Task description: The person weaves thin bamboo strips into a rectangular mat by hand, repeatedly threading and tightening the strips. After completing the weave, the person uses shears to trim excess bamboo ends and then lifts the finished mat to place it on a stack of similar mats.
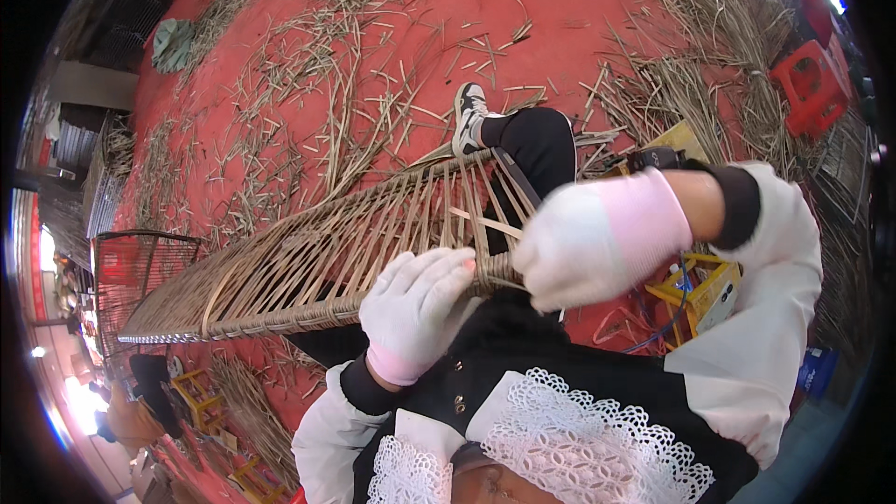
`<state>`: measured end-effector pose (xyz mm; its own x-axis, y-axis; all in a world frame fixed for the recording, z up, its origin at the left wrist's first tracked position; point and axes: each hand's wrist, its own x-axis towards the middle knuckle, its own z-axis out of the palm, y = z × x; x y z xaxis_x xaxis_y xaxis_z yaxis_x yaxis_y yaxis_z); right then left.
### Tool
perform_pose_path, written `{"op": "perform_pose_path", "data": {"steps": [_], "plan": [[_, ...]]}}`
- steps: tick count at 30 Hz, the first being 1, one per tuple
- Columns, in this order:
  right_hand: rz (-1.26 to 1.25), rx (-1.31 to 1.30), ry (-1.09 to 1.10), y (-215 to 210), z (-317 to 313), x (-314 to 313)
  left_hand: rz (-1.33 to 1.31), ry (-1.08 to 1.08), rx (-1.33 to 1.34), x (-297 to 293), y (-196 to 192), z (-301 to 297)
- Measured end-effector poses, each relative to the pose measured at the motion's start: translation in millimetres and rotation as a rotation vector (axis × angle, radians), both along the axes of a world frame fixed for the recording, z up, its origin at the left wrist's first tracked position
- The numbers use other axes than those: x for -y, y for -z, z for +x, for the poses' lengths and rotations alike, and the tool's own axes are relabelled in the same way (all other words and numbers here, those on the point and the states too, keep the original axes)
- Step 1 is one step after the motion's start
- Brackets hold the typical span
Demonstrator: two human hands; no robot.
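Left hand (413,306) on wrapped wicker rim (289,319) | right hand (581,247) rounded, blurred | hands' grip unclear

1. Two hands: one left hand (415,308), one right hand (588,238).
2. Two pale gloves (565,252), one on each.
3. Two black cuffs (737,207).
4. One long woven frame (280,323) at the hands.
5. One sneaker (468,117).
6. One red stool (810,89).
7. At least three yellow stools (716,294) (the lower left is too blurred for certainty).
8. One green cloth (173,45).
9. Loose strips (343,107): too many to count.
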<state>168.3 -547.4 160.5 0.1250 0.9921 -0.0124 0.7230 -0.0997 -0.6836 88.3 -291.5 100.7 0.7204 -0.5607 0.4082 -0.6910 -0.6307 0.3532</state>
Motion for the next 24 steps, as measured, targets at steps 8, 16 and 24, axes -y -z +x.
{"op": "perform_pose_path", "data": {"steps": [8, 16, 24], "plan": [[-0.014, -0.228, 0.246, 51.9, 45.8, 25.3, -0.001, 0.054, 0.071, 40.1, 4.9, -3.0], [-0.217, -0.332, 0.035, 55.0, 65.6, 19.6, -0.061, -0.049, 0.105, 49.6, 7.4, -6.7], [-0.385, -0.137, -0.137, 37.3, 74.3, -2.5, -0.02, -0.065, 0.056, 50.6, 15.9, -12.5]]}}
